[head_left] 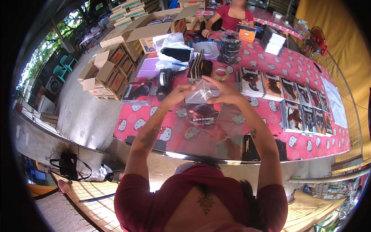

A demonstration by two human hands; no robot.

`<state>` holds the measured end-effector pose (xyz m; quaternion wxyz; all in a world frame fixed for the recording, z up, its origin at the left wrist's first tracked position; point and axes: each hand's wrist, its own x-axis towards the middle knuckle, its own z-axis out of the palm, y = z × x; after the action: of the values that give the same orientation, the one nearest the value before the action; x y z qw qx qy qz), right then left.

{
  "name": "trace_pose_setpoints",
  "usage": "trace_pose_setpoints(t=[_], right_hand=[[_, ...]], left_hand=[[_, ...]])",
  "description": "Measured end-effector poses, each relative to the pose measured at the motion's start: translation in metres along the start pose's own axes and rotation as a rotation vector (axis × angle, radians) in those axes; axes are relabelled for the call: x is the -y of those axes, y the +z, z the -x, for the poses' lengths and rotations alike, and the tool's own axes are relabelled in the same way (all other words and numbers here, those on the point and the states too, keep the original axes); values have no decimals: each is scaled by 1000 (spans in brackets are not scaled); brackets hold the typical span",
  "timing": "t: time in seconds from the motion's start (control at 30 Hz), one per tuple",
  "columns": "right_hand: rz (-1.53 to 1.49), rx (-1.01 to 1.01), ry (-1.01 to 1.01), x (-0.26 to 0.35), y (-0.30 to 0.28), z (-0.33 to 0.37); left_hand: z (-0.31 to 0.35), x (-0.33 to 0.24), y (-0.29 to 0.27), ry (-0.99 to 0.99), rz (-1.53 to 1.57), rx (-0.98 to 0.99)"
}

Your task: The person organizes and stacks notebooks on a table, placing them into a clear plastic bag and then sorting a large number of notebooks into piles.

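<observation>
A stack of books (201, 113) with dark covers lies before me at the table's near side. Clear plastic film (204, 92) stands up bunched and shiny over its far end. My left hand (181, 95) pinches the film's left side between thumb and fingers. From the right, my right hand (226, 92) holds the same film, its thumb near the stack and its forefinger stretched toward the far side. How the film runs under the stack is hidden. Just beyond my hands are a roll of tape (220, 74) and a black tape dispenser (165, 83).
Book stacks (293, 96) fill the right side; another stack (137, 92) sits left. Cardboard boxes (110, 71) stand beyond the table's left edge. A black roll (230, 48) stands upright farther back. Across the pink patterned table (185, 133) sits a person (235, 17).
</observation>
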<state>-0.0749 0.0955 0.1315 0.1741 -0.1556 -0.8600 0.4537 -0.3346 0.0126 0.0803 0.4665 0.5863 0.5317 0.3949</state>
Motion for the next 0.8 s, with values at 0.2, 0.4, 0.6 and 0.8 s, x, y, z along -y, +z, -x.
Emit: trace_pose_setpoints(t=[0.2, 0.4, 0.6, 0.8], right_hand=[[254, -155, -80, -22, 10, 20], [481, -178, -105, -15, 16, 14], [571, -274, -71, -19, 16, -8], [7, -150, 153, -58, 2, -6]], left_hand=[[29, -31, 25, 382, -825, -55], [31, -34, 35, 577, -763, -249], [6, -31, 30, 381, -805, -306], [2, -37, 25, 158, -737, -200]])
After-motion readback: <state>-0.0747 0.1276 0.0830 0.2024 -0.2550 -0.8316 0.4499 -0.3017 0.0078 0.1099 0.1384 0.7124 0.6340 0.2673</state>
